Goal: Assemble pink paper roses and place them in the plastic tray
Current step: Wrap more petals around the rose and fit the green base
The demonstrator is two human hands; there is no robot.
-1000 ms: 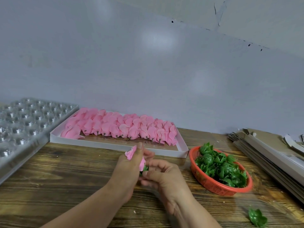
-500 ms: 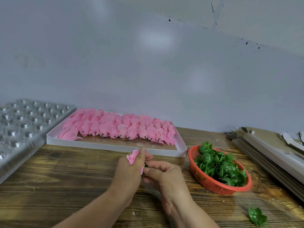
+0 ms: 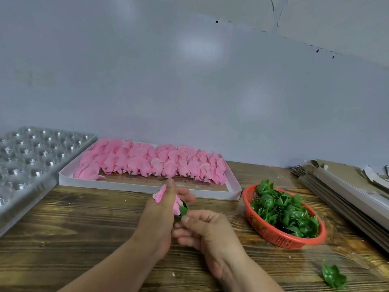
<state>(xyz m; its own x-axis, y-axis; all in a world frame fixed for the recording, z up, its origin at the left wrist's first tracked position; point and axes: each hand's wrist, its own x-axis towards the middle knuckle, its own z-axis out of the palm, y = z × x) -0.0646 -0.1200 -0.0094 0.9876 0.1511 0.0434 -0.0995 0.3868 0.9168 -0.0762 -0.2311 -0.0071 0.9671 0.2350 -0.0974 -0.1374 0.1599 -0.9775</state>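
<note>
My left hand (image 3: 156, 220) grips a pink paper rose (image 3: 176, 204) above the wooden table, its petals showing past my fingers. My right hand (image 3: 205, 229) pinches the green plastic calyx (image 3: 183, 210) at the rose's base, thumb on top. A white flat box (image 3: 147, 187) behind my hands holds several pink rose heads (image 3: 147, 161) in rows. The clear plastic tray (image 3: 31, 163) with round cells lies at the far left. A red basket (image 3: 280, 234) on the right holds several green calyxes (image 3: 284, 209).
One loose green calyx (image 3: 333, 277) lies on the table at the lower right. A stack of flattened grey cardboard boxes (image 3: 345, 192) fills the right edge. A plain wall stands close behind the table.
The green calyx now shows at the rose's base between my hands; my right thumb has shifted onto it. Both hands stay in the same place.
</note>
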